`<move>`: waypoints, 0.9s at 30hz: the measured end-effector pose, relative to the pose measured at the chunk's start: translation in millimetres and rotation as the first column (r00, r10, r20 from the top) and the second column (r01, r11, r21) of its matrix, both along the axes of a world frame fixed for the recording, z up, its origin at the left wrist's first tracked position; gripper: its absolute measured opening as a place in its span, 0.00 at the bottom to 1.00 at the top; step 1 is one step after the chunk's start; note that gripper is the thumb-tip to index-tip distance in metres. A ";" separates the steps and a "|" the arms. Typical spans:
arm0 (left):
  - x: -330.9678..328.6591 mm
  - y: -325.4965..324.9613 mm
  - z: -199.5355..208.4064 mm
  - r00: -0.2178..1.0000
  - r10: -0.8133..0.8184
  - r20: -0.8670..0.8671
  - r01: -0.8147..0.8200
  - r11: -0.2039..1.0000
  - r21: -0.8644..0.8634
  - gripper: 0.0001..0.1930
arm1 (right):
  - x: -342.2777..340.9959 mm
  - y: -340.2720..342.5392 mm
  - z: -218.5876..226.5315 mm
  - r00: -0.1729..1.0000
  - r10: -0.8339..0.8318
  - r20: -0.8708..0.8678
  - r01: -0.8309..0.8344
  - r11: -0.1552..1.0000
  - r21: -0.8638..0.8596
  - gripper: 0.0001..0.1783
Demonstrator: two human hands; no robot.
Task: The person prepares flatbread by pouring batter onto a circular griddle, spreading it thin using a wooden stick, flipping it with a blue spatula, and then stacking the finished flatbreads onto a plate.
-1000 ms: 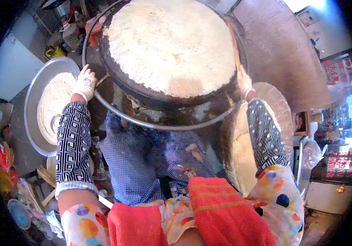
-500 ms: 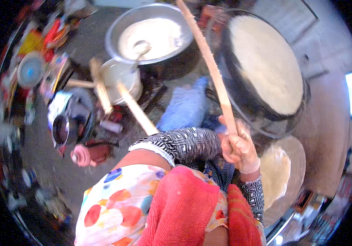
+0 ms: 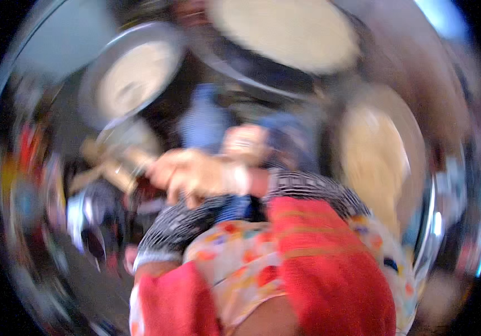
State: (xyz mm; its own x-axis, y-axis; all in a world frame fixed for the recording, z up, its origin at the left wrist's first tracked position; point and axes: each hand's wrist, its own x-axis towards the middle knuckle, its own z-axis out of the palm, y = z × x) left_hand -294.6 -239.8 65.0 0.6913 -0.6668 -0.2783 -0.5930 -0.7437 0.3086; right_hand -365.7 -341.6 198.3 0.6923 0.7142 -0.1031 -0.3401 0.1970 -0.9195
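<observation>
Motion blurs the whole picture. My right hand (image 3: pixel 195 175) reaches across to the left, its fingers curled over the end of a wooden stick (image 3: pixel 138 159) that leans from a small batter pot (image 3: pixel 139 137). What seems to be my left hand (image 3: pixel 246 144) lies just beyond my right wrist; its fingers are too smeared to read. On the big round black griddle (image 3: pixel 240 70), at the top, a wide pale sheet of batter (image 3: pixel 291 31) is spread. A large thin flatbread (image 3: pixel 372 157) rests on a round board (image 3: pixel 414 143) at the right.
A metal basin (image 3: pixel 92 92) of pale batter (image 3: pixel 137 75) stands at the upper left. A blue cloth (image 3: pixel 204 123) lies between the basin and my hands. More wooden pieces (image 3: pixel 118 178) and a dark-mouthed metal vessel (image 3: pixel 92 238) are at the left.
My right hand has swung left from near the griddle to the batter pot. The long flat wooden strip it held upright no longer shows there. The whole view has turned rightward.
</observation>
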 end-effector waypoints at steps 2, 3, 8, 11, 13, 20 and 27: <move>3.6 -42.2 10.9 0.996 0.002 -0.086 -0.002 1.000 0.002 0.28 | -29.9 -15.3 -22.1 0.842 -0.249 0.478 0.375 0.908 -0.186 0.14; -12.5 -68.8 21.1 0.993 -0.028 -0.118 0.025 0.999 -0.030 0.29 | -46.8 -40.0 -35.5 0.532 -0.214 0.819 0.640 0.736 -0.223 0.12; -90.6 -77.8 81.7 0.926 -0.279 0.255 0.353 0.880 -0.318 0.20 | -194.7 -155.2 -35.1 0.440 -0.347 0.828 0.897 0.123 -0.425 0.13; -86.2 -69.7 93.7 0.900 -0.407 0.157 0.436 0.846 -0.306 0.19 | -254.5 -193.4 6.1 0.675 -0.331 0.660 0.558 -0.356 -0.749 0.24; -60.3 -67.8 84.2 0.842 -0.510 0.178 0.540 0.790 -0.290 0.18 | -291.9 -186.4 -19.8 0.683 -0.256 0.684 0.368 -0.689 -0.625 0.41; -18.5 -77.4 87.1 0.835 -0.507 0.214 0.550 0.790 -0.270 0.20 | -383.6 -253.2 -30.8 0.869 -0.385 0.310 -0.098 -0.749 -0.655 0.33; 18.7 -13.0 11.2 0.905 -0.382 0.185 0.416 0.884 -0.211 0.20 | -476.6 -307.1 -72.5 0.825 -0.129 0.550 0.231 -0.812 -0.537 0.12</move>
